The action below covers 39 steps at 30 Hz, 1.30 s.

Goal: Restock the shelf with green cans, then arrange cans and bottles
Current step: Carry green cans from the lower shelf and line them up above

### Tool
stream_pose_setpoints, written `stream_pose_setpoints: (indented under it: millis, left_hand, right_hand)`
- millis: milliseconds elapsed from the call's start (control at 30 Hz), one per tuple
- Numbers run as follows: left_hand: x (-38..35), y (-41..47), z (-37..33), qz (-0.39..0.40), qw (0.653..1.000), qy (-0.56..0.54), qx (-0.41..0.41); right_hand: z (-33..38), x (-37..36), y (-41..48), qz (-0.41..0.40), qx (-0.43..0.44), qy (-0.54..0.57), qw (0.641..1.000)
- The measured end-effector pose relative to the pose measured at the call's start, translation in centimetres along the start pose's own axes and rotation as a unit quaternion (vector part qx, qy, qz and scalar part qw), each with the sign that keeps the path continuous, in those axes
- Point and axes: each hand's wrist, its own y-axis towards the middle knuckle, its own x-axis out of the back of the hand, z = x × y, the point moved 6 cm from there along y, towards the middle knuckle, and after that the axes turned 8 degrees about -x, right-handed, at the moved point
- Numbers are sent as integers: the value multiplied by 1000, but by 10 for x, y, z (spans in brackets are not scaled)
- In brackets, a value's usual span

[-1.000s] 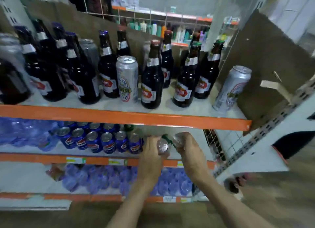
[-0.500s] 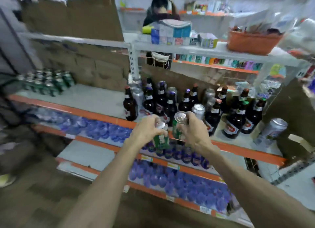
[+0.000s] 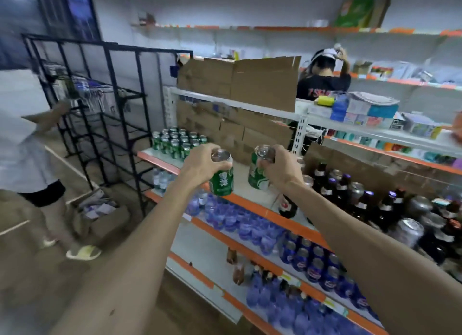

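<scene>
My left hand (image 3: 203, 160) grips a green can (image 3: 222, 180) by its top, held in the air over the orange front edge of the shelf (image 3: 252, 208). My right hand (image 3: 281, 168) holds a second green can (image 3: 257, 175) the same way, slightly farther in over the bare white shelf board. A block of several green cans (image 3: 178, 142) stands at the shelf's far left end. Dark brown bottles (image 3: 360, 207) and silver cans (image 3: 410, 231) crowd the same shelf to the right.
Cardboard (image 3: 240, 79) lines the shelf's back. Blue water bottles (image 3: 240, 222) and blue cans (image 3: 312, 262) fill the lower shelves. A black wire rack (image 3: 100, 104) stands left, a person in a white shirt (image 3: 27, 159) beside it. Another person (image 3: 323, 82) works behind the shelving.
Both hands rose from the lower shelf with a green can each and swung left. The view turned left too, so the block of green cans now sits ahead.
</scene>
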Motion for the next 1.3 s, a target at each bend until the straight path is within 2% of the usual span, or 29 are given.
stream_pose_setpoints:
  millis: [233, 500, 733, 967, 1100, 1300]
  left_hand:
    - [56, 51, 130, 32, 997, 62, 41]
    - [104, 144, 255, 53, 994, 78, 63]
    - [125, 228, 339, 63, 994, 72, 43]
    - [121, 321, 444, 119, 991, 67, 17]
    - [103, 379, 464, 180, 983, 18, -34]
    - [29, 434, 413, 242, 962, -44, -123]
  right_hand:
    - [62, -110, 64, 41, -4, 12, 999]
    - [115, -225, 169, 50, -31, 4, 998]
    - [147, -298, 238, 44, -55, -31, 997]
    - [150, -381, 301, 27, -123, -58, 990]
    - [148, -404, 324, -10, -180, -59, 982]
    - [128, -385, 341, -59, -249, -72, 964]
